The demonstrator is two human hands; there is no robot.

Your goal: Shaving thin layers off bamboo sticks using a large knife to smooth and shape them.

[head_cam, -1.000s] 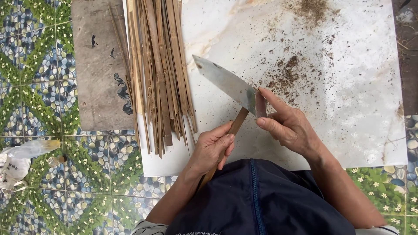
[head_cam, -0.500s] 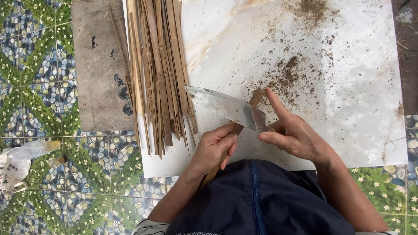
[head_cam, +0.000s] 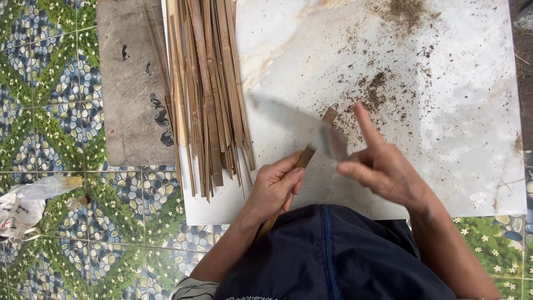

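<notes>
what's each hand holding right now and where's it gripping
Left hand grips a bamboo strip around its middle. Right hand holds a knife at the handle end; the blade is motion-blurred.

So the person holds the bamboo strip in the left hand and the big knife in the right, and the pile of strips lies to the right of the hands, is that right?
Not quite. The head view shows the pile of bamboo strips lying to the left of the hands, at the white board's left edge. The rest holds: the left hand grips the bamboo strip and the right hand holds the knife, which is blurred.
</notes>
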